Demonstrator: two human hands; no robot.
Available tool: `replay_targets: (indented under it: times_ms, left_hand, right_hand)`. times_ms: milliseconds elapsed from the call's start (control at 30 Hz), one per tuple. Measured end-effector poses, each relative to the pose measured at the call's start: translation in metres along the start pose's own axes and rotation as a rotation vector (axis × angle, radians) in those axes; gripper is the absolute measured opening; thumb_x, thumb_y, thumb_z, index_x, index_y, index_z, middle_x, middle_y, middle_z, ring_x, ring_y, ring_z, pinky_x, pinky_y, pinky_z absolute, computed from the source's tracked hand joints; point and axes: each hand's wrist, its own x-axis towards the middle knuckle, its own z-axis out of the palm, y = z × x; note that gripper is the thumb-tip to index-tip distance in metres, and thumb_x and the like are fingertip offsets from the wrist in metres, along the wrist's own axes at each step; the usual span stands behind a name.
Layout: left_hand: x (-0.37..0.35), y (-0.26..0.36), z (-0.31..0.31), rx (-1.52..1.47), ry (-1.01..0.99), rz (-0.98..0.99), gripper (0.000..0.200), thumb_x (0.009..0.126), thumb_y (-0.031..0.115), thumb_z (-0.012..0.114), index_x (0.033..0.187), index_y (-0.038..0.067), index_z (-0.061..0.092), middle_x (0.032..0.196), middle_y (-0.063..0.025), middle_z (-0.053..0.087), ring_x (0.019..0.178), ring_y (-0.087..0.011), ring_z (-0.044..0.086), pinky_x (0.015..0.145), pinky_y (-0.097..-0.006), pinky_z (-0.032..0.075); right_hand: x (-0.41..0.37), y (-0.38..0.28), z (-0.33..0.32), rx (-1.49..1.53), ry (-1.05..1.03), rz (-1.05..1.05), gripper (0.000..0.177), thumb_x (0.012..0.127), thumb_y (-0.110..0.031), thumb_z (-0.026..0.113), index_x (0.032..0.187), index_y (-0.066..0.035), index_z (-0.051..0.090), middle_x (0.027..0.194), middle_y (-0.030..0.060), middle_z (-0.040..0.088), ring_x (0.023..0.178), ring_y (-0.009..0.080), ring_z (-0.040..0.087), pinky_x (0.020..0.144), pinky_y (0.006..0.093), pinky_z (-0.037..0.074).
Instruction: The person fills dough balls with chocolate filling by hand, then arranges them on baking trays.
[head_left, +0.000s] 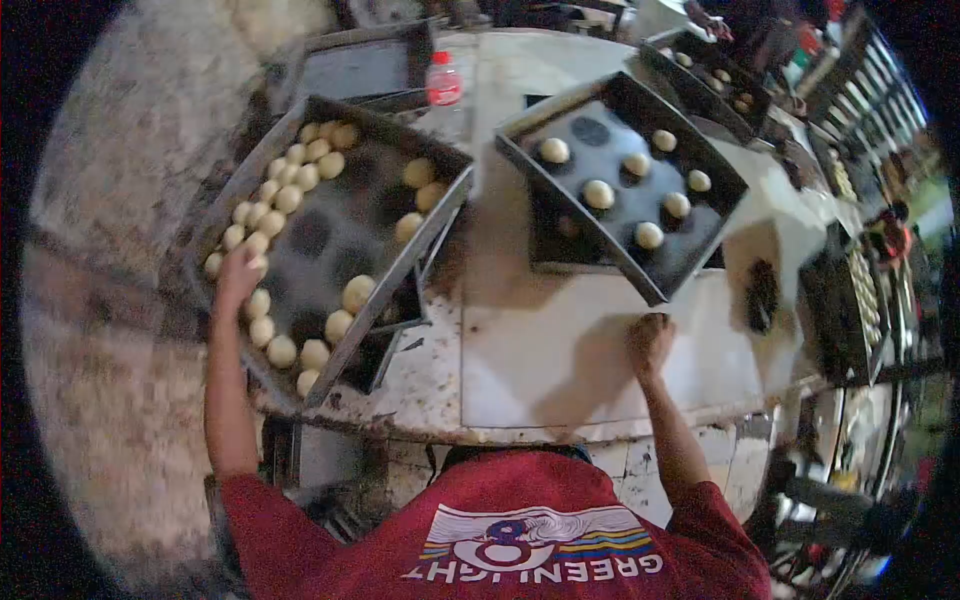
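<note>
My left hand (238,278) reaches into the left metal tray (345,375), its fingers closed around a dough ball (258,266) near the tray's left wall. Rows of pale round dough balls (288,198) line that side, and more lie along the near and right edges. My right hand (652,343) rests on the white tabletop, curled into a fist just below the near corner of a second metal tray (655,292). Whatever that fist may cover is hidden. Several dough balls (598,194) sit spaced apart in the second tray.
A plastic bottle with a red cap (443,82) stands behind the left tray. Another tray (700,75) with dough balls is at the back right, near other people. A dark object (762,295) lies right of the second tray. More trays (850,300) stand along the right edge.
</note>
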Motion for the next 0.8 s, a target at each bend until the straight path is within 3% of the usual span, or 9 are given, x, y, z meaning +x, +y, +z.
replay_targets:
  times_ms: [33, 100, 233, 300, 367, 433, 533, 733, 800]
  left_hand:
    - [-0.013, 0.041, -0.023, -0.016, -0.101, -0.248, 0.028, 0.070, 0.006, 0.060, 0.097, 0.000, 0.055, 0.089, -0.0121, 0.059, 0.084, -0.0216, 0.056, 0.077, -0.0337, 0.044]
    - [0.023, -0.091, 0.002, -0.221, 0.233, 0.040, 0.023, 0.073, 0.006, 0.057, 0.095, -0.001, 0.054, 0.086, -0.0081, 0.058, 0.081, -0.0191, 0.054, 0.076, -0.0322, 0.044]
    - [-0.075, 0.041, -0.081, -1.032, 0.529, -0.174, 0.029, 0.076, 0.007, 0.054, 0.104, -0.001, 0.052, 0.105, -0.0102, 0.052, 0.098, -0.0175, 0.049, 0.085, -0.0322, 0.040]
    - [-0.118, 0.019, -0.088, 0.062, 0.661, 0.115, 0.036, 0.077, 0.010, 0.055, 0.111, 0.000, 0.049, 0.110, -0.0119, 0.049, 0.105, -0.0198, 0.046, 0.089, -0.0335, 0.038]
    - [-0.156, -0.049, -0.078, -0.152, 0.639, -0.179, 0.041, 0.079, 0.012, 0.053, 0.117, 0.000, 0.044, 0.116, -0.0143, 0.046, 0.110, -0.0236, 0.044, 0.091, -0.0355, 0.037]
    - [-0.189, 0.010, -0.068, -0.137, 0.730, -0.317, 0.042, 0.080, 0.013, 0.052, 0.118, -0.001, 0.043, 0.118, -0.0166, 0.045, 0.109, -0.0262, 0.045, 0.092, -0.0363, 0.036]
    - [-0.229, 0.084, -0.049, -0.090, 0.872, -0.565, 0.044, 0.082, 0.015, 0.051, 0.121, -0.002, 0.041, 0.123, -0.0213, 0.043, 0.108, -0.0312, 0.046, 0.093, -0.0378, 0.036]
    - [-0.355, 0.129, 0.018, -1.804, 1.238, -0.477, 0.044, 0.086, 0.018, 0.043, 0.125, -0.001, 0.036, 0.122, -0.0177, 0.044, 0.104, -0.0301, 0.048, 0.082, -0.0386, 0.045]
    - [-0.348, 0.216, 0.043, -1.942, 0.891, -0.057, 0.043, 0.083, 0.020, 0.050, 0.118, -0.002, 0.044, 0.113, -0.0172, 0.050, 0.098, -0.0288, 0.052, 0.078, -0.0370, 0.048]
  right_hand:
    - [-0.006, -0.005, -0.007, 0.055, -0.019, -0.049, 0.021, 0.067, -0.012, 0.056, 0.083, -0.002, 0.049, 0.085, 0.0165, 0.049, 0.084, 0.0336, 0.044, 0.070, 0.0445, 0.036]
    - [-0.014, -0.031, -0.037, 0.031, -0.195, -0.127, 0.024, 0.065, -0.009, 0.057, 0.086, -0.001, 0.050, 0.087, 0.0160, 0.049, 0.087, 0.0347, 0.044, 0.076, 0.0445, 0.036]
    - [-0.034, -0.062, -0.094, 0.140, -0.362, -0.109, 0.028, 0.064, -0.005, 0.057, 0.090, 0.000, 0.054, 0.092, 0.0171, 0.051, 0.088, 0.0344, 0.047, 0.079, 0.0431, 0.040]
    - [-0.017, -0.055, -0.109, 0.115, -0.456, -0.225, 0.029, 0.065, -0.006, 0.059, 0.093, 0.001, 0.055, 0.095, 0.0169, 0.053, 0.089, 0.0319, 0.050, 0.079, 0.0410, 0.042]
    - [0.018, -0.049, -0.143, 0.517, -1.178, 0.121, 0.034, 0.068, -0.012, 0.065, 0.099, -0.002, 0.058, 0.098, 0.0141, 0.057, 0.090, 0.0229, 0.055, 0.076, 0.0353, 0.045]
    - [0.082, -0.045, -0.174, 0.732, -1.379, 0.068, 0.039, 0.070, -0.018, 0.069, 0.105, -0.006, 0.058, 0.097, 0.0097, 0.060, 0.093, 0.0143, 0.054, 0.077, 0.0301, 0.045]
    - [0.206, -0.052, -0.183, 0.854, -0.964, -0.458, 0.031, 0.074, -0.015, 0.064, 0.102, -0.006, 0.055, 0.098, 0.0084, 0.058, 0.088, 0.0174, 0.057, 0.076, 0.0308, 0.046]
    - [0.402, -0.088, -0.004, 0.522, -0.208, -0.509, 0.026, 0.078, -0.017, 0.053, 0.099, -0.004, 0.059, 0.097, 0.0137, 0.056, 0.088, 0.0272, 0.056, 0.074, 0.0411, 0.046]
    - [0.419, -0.090, 0.082, 0.556, -0.105, -0.564, 0.030, 0.080, -0.023, 0.051, 0.103, -0.005, 0.057, 0.103, 0.0135, 0.055, 0.095, 0.0310, 0.052, 0.077, 0.0487, 0.041]
